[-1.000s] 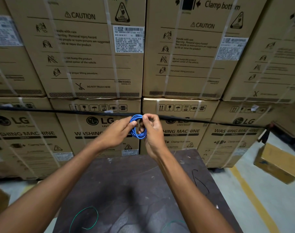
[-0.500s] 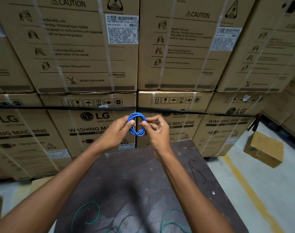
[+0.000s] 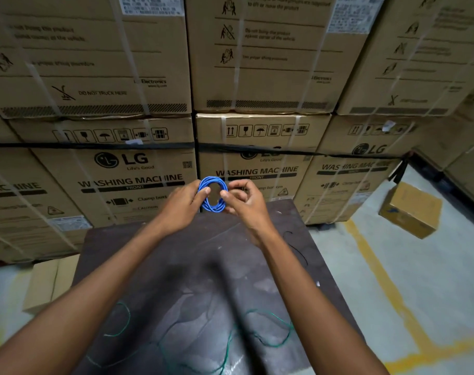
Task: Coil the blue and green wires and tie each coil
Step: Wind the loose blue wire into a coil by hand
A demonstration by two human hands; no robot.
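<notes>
Blue wire (image 3: 212, 194): coiled, pinched by left hand (image 3: 182, 205) and right hand (image 3: 242, 204); tie not visible.
Green wire (image 3: 260, 331): loose at table's (image 3: 149, 255) near edge, not coiled.

Blue wire coil (image 3: 213, 194); green wire (image 3: 268, 330); table (image 3: 192, 255) dark, perhaps brown-grey.

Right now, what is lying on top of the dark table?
On the dark table lies the loose green wire, uncoiled, and a thin black wire at the right. Both arms cover parts of the tabletop.
</notes>
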